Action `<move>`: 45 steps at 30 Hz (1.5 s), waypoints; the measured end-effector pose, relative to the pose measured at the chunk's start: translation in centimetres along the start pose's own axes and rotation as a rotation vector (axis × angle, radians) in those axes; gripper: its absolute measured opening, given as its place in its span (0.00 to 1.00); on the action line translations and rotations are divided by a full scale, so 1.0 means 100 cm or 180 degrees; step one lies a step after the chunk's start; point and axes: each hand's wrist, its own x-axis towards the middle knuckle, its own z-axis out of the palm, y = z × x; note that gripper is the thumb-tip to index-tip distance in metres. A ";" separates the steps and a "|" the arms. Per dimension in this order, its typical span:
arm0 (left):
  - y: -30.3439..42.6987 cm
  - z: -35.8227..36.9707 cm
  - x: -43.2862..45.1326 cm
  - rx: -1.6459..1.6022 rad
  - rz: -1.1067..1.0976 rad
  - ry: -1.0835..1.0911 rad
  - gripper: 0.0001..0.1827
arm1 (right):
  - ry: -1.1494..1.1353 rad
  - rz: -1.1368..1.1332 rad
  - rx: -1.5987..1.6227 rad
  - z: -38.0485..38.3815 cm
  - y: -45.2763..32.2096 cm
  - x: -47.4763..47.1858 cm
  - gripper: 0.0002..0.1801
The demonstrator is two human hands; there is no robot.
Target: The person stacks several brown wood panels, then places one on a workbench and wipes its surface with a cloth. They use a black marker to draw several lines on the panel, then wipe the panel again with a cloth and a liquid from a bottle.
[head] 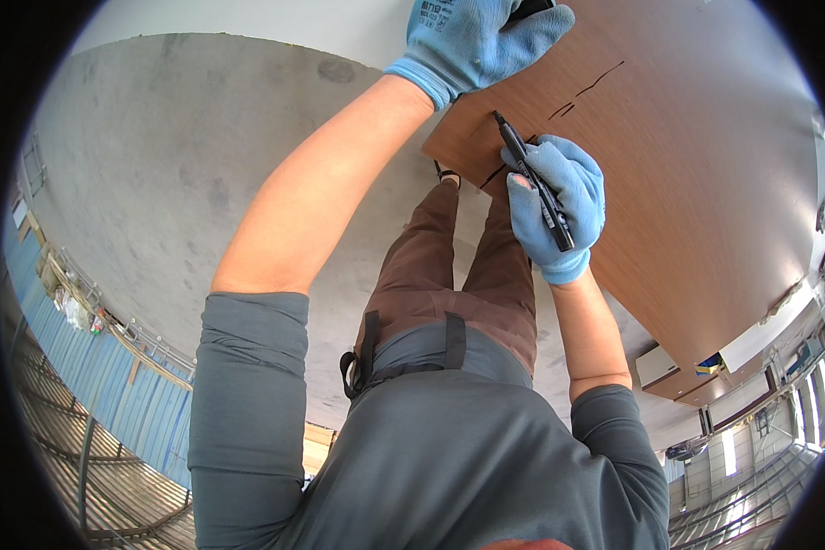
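A large wood-grain panel lies before me, its corner pointing towards my feet. Several black marker strokes run across it near that corner. My right hand, in a light blue work glove, grips a black marker pen; its dark tip points at the panel, and whether it touches cannot be told. At the top of the view, my left hand, gloved alike, is at the panel's edge with a black object partly hidden under its fingers. What that object is cannot be made out.
Grey concrete floor spreads to the left, with a white surface beyond it at the top. My legs in brown trousers stand beside the panel corner. Cabinets or boards lie at the lower right. Blue corrugated sheeting lines the far left.
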 end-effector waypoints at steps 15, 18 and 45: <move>-0.001 0.004 0.000 -0.0093 0.0056 0.0145 0.25 | -0.0518 -0.0056 0.0211 -0.008 0.001 -0.006 0.10; -0.002 0.003 0.000 -0.0074 0.0126 0.0170 0.24 | -0.0455 -0.0020 0.0215 -0.007 0.001 -0.007 0.10; -0.001 -0.011 -0.007 -0.0318 -0.0591 0.0109 0.23 | -0.0445 -0.0115 0.0421 -0.004 -0.003 0.004 0.10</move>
